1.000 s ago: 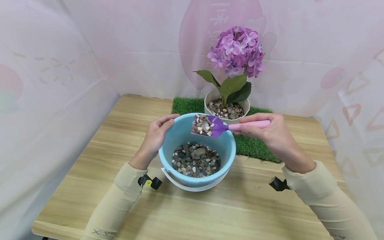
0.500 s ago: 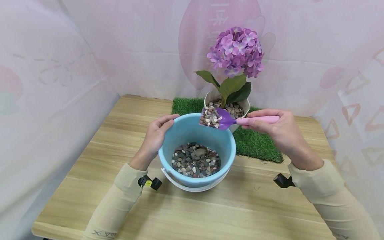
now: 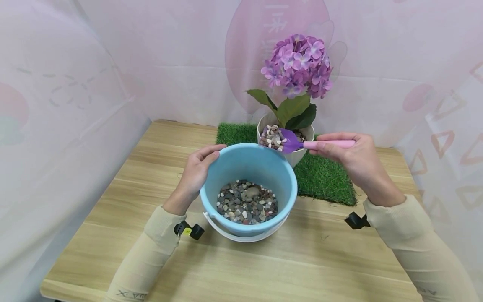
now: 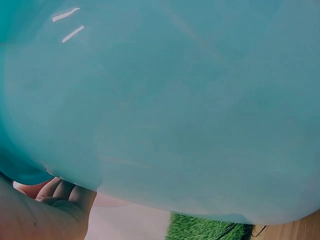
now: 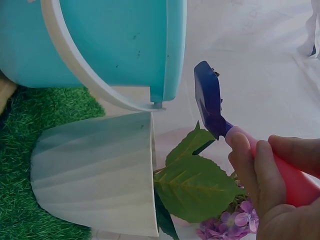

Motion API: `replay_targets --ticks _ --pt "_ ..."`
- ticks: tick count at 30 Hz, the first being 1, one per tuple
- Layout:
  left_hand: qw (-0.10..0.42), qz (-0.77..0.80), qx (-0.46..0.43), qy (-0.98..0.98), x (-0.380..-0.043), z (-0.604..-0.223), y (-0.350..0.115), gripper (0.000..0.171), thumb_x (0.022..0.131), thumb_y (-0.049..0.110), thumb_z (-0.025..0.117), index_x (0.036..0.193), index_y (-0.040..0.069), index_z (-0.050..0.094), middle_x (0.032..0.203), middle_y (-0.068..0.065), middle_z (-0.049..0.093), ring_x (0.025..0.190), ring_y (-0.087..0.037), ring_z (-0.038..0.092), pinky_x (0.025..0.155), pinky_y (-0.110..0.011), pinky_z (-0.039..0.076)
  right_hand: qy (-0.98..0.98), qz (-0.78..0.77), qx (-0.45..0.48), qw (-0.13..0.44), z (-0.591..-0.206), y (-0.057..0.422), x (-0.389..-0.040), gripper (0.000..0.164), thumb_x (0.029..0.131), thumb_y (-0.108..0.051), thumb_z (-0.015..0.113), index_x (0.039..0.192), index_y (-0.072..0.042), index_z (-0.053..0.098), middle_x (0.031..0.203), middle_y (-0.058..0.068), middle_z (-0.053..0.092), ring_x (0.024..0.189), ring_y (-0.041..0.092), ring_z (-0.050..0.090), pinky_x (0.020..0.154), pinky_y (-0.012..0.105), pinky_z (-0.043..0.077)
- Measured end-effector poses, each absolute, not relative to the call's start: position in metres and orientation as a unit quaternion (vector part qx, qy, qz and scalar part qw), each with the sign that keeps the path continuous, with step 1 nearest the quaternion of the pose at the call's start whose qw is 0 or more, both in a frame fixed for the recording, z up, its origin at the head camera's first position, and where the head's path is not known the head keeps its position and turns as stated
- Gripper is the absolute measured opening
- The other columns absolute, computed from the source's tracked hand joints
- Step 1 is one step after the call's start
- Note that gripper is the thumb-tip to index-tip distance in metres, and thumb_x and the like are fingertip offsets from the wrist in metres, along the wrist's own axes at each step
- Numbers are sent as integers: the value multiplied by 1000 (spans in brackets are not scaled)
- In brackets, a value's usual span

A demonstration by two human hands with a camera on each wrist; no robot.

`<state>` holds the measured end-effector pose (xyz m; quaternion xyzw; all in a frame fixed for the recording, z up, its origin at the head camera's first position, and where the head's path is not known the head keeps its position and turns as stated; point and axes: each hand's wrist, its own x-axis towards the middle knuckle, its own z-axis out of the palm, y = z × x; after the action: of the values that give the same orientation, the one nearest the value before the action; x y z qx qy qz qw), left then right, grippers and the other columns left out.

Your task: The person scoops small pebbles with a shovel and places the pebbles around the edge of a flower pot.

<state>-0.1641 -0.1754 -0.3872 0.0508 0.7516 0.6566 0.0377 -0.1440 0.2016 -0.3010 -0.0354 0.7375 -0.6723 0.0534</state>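
My right hand (image 3: 360,161) grips the pink handle of a small purple shovel (image 3: 290,140). Several pebbles (image 3: 273,137) lie heaped on its blade, which overlaps the front of a white flowerpot (image 3: 299,157) in the head view. From the right wrist, the shovel (image 5: 207,100) shows above the rim level of the pot (image 5: 100,175), with a gap between. A light blue bucket (image 3: 209,188) has a layer of mixed pebbles (image 3: 247,203) at its bottom. At its left rim my left hand (image 3: 194,172) holds it; in the left wrist view the bucket wall (image 4: 175,110) fills most of the picture.
A purple hydrangea (image 3: 298,63) with green leaves stands in the pot, on an artificial grass mat (image 3: 326,184). The bucket's white handle (image 3: 245,239) hangs down in front. All stands on a wooden table (image 3: 264,272) with pale printed curtains (image 3: 181,50) behind.
My right hand has carried the loaded shovel away from above the bucket, to the right and back, until its blade overlaps the flowerpot. The left hand and bucket have stayed in place.
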Motion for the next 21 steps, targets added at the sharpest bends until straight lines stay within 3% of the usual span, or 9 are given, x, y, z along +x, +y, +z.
replay_targets --ticks 21 --pt "41 660 48 749 -164 -388 -175 41 113 26 48 146 5 61 144 -14 64 123 -34 69 99 -46 64 699 -713 5 57 -328 197 -179 39 94 -11 80 126 7 67 113 13 80 109 26 78 96 31 62"
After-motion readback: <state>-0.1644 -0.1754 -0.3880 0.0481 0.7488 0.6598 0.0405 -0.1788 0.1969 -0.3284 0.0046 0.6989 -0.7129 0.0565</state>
